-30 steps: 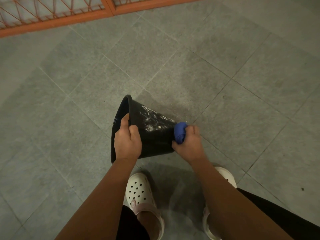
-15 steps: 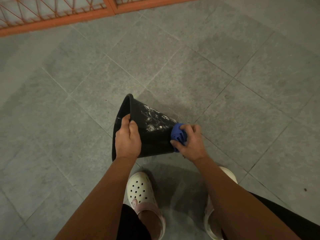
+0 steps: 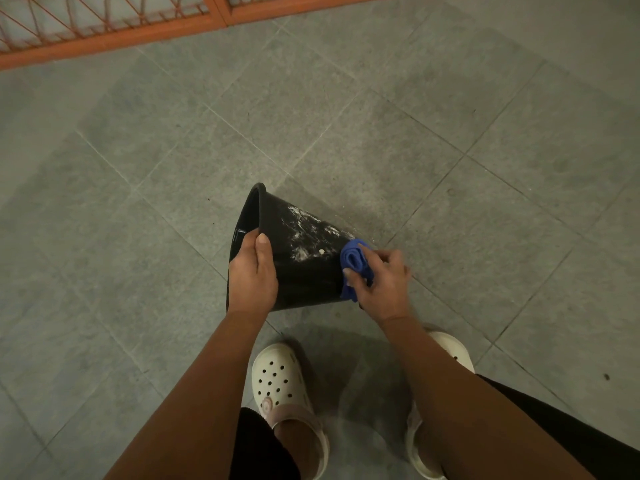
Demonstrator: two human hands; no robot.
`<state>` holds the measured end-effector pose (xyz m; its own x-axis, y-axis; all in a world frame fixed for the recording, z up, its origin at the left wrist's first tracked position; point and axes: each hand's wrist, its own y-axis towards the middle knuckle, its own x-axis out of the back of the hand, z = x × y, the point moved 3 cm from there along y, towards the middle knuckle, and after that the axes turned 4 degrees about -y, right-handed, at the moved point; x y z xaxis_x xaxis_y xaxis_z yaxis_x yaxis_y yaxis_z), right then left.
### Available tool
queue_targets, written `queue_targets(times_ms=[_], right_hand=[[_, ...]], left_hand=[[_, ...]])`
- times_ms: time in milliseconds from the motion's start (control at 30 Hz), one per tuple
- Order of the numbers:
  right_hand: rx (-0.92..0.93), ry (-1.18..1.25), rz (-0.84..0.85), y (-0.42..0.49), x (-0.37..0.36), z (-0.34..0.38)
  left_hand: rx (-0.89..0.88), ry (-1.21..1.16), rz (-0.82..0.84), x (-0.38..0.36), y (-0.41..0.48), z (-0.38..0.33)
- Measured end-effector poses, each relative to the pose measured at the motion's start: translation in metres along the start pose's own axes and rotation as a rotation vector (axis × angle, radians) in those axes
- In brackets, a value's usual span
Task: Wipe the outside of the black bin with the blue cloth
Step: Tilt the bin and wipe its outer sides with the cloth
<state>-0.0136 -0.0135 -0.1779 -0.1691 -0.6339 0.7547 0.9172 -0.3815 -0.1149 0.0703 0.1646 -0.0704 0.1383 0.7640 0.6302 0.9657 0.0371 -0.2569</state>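
Grey floor (image 3: 485, 202) of large speckled square tiles, thin pale joints running diagonally, edged at the far side by an orange metal grille (image 3: 114, 39). Planted on the near tiles, a left white clog (image 3: 280, 379) and a right white clog (image 3: 457, 351), a pale dusty smear between them, a small dark speck (image 3: 606, 376) further right. Unclear whether the tilted black bin (image 3: 304, 282) touches the tiles.

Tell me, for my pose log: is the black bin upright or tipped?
Tipped sideways: the black bin points its rim left, in the left hand; the right hand holds the blue cloth at its narrow end.
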Motion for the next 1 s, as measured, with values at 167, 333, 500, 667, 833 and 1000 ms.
queue_targets(times_ms=[167,333,500,667,833,1000], right_hand=[[0.006,0.166,0.118,-0.002,-0.011,0.005],[0.09,0.161,0.071,0.004,-0.012,0.01],[-0.003,0.112,0.005,-0.003,-0.013,0.001],[0.077,0.138,0.001,-0.004,-0.018,0.015],[-0.184,0.141,0.039,0.008,-0.018,0.004],[-0.057,0.186,-0.004,-0.009,-0.018,0.018]], left_hand=[[0.028,0.044,0.025,-0.001,0.001,0.001],[0.088,0.102,-0.03,0.002,0.008,0.006],[0.041,0.145,-0.052,-0.001,0.005,0.005],[-0.032,0.184,-0.019,-0.001,-0.001,0.002],[-0.033,0.173,-0.028,-0.004,-0.005,0.001],[-0.011,0.158,-0.023,-0.002,-0.003,0.002]])
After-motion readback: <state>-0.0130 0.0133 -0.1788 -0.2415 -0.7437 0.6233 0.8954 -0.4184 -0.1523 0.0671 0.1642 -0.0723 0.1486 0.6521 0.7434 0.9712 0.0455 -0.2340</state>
